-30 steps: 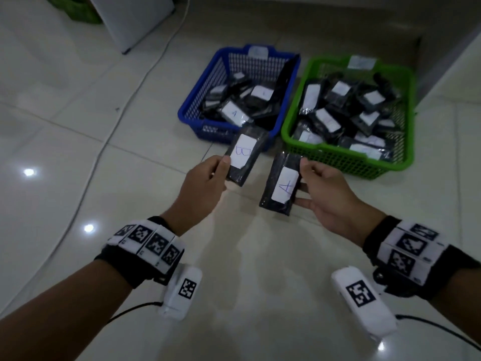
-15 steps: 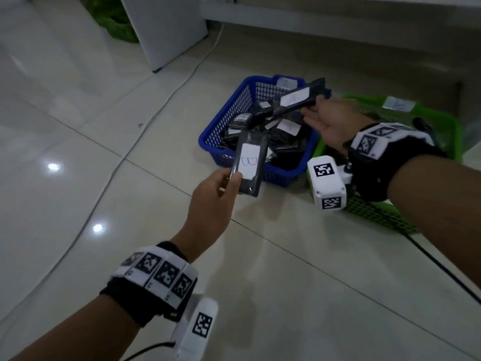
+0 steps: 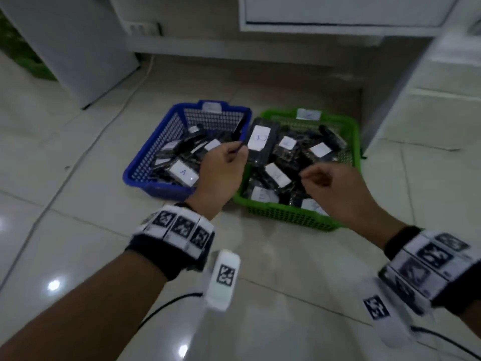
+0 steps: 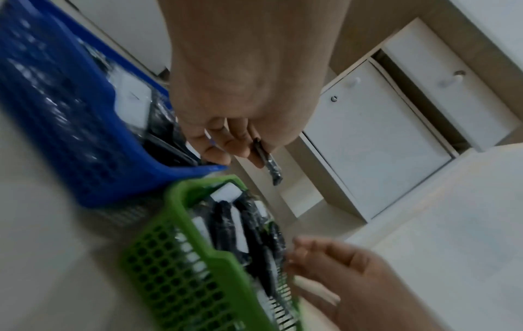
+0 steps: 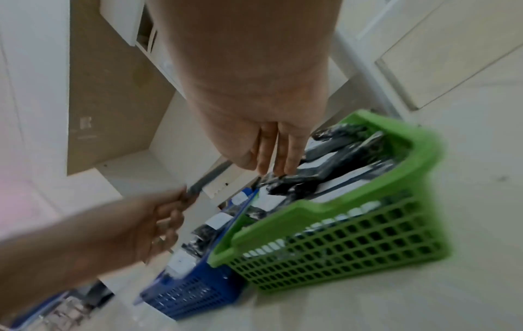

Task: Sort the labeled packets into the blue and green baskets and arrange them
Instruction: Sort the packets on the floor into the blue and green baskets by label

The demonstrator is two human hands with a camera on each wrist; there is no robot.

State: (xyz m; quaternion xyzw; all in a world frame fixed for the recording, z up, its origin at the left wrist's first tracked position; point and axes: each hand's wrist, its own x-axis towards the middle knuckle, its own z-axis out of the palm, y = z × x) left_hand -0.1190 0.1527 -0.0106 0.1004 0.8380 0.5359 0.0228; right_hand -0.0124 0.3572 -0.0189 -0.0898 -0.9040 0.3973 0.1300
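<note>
My left hand (image 3: pixel 238 150) pinches a black packet (image 3: pixel 261 142) by its left edge; its white label faces up. The packet hovers above the shared edge of the blue basket (image 3: pixel 145 162) and the green basket (image 3: pixel 286 217). Both baskets hold several black labeled packets. My right hand (image 3: pixel 311 175) hangs over the green basket's near half with nothing in it. Its fingers (image 5: pixel 271 161) point out almost straight in the right wrist view. In the left wrist view the packet (image 4: pixel 270 164) shows edge-on between thumb and fingers of the left hand (image 4: pixel 249 154).
The baskets stand side by side on a glossy tiled floor (image 3: pixel 286 282). A white cabinet (image 3: pixel 78 48) rises at the back left, with a cable (image 3: pixel 104 131) trailing from it. More white cabinets (image 3: pixel 437 100) close off the right side.
My right hand no longer holds the A packet it held over the blue basket, and has pulled back over the green basket. My left hand has carried its packet forward over the baskets.
</note>
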